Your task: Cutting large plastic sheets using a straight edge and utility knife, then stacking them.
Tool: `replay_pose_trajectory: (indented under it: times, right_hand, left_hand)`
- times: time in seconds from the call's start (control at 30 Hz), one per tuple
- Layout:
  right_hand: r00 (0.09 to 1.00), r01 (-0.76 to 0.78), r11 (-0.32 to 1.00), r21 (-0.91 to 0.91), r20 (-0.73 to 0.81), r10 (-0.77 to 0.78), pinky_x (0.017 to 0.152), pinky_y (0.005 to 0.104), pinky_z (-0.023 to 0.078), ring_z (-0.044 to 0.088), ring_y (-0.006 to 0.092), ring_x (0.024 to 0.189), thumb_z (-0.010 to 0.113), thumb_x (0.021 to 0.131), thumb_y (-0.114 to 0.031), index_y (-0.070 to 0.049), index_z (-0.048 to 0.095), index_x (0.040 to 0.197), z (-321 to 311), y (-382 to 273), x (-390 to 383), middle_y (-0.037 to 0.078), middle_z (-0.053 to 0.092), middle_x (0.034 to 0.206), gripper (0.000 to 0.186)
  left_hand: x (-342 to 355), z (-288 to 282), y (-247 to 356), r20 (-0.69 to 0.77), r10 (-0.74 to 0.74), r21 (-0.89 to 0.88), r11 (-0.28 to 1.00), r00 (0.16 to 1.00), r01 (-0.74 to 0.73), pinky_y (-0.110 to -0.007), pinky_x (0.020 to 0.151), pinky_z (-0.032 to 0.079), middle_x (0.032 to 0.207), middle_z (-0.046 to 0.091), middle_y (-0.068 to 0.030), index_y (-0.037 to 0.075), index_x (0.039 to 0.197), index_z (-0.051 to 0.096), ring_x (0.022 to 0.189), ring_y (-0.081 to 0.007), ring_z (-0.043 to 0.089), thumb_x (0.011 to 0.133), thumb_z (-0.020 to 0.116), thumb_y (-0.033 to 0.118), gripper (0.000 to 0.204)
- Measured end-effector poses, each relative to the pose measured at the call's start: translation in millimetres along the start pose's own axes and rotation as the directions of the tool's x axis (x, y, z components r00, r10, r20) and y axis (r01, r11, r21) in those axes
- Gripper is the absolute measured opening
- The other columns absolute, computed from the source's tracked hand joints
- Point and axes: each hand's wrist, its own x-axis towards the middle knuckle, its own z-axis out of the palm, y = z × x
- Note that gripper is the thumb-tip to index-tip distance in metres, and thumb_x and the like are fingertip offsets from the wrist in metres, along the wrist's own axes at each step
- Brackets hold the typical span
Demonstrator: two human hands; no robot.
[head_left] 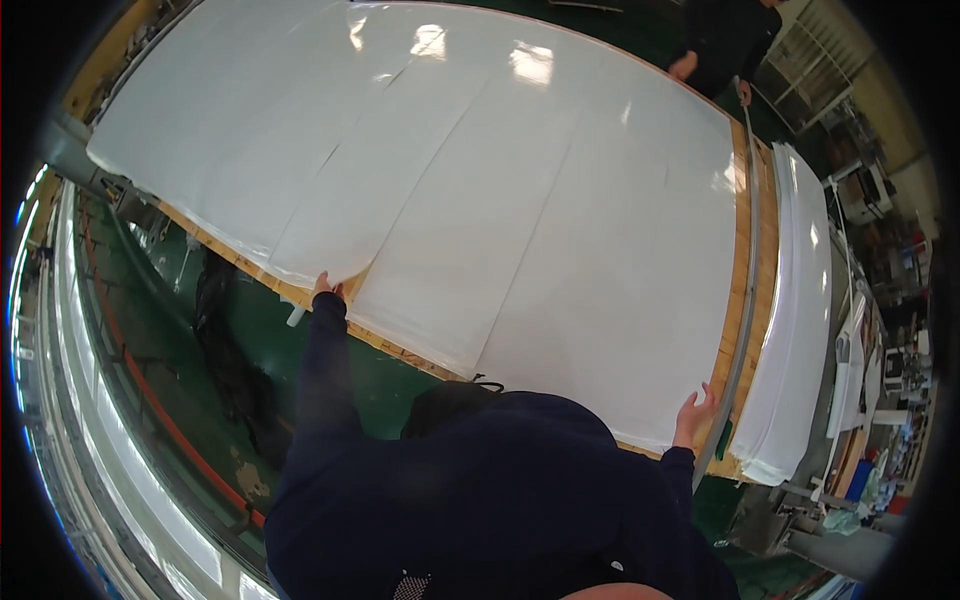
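Glossy white sheeting (450,180) lies in long overlapping strips across a wide wooden table. At the near edge, left of my body, my left hand (328,288) is closed on the edge of a white sheet (318,262). Beside it that edge is lifted, and a wedge of bare wood shows. My right hand (697,412) is at the near right corner of the sheeting, fingers apart and holding nothing that I can see. Just right of it, a long grey metal bar (748,250) runs across the table's bare wooden strip (738,300).
At the far right a co-worker (735,45) in dark clothes has one hand at the bar's far end and another at the table edge. A white roll or stack (800,320) lies along the right end. Metal rails (110,400) run at the left above green floor.
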Motion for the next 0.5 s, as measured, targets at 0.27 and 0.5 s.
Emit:
replay_pose_trajectory:
  times: [0.27, 0.5]
  right_hand:
    - [0.973, 0.006, 0.999, 0.048, 0.230, -0.017, 0.103, 0.0467, 0.043, 0.055, 0.0346, 0.116, 0.068, 0.085, -0.007, -0.008, 0.069, 0.113, 8.3, -19.9, -18.9, 0.015, 0.060, 0.120, 0.028]
    - [0.901, -0.073, 0.995, -0.063, 0.424, 0.093, 0.109, 0.0462, 0.041, 0.048, 0.0373, 0.128, 0.070, 0.083, -0.008, -0.009, 0.063, 0.128, 40.6, -7.3, -59.0, 0.017, 0.053, 0.136, 0.045]
  left_hand:
    - [47.6, 57.7, 231.4, 0.464, 0.025, -0.400, 0.898, 0.885, 0.185, -0.034, 0.067, 0.058, 0.114, 0.071, -0.0124, 0.010, 0.133, 0.045, 0.094, -0.0243, 0.073, 0.101, 0.062, 0.027, 0.040]
    - [-38.4, 81.2, 317.0, 0.609, 0.308, -0.635, 0.742, 0.731, 0.216, -0.040, 0.082, 0.052, 0.114, 0.073, -0.0085, 0.008, 0.119, 0.061, 0.102, -0.0206, 0.071, 0.103, 0.057, 0.024, 0.022]
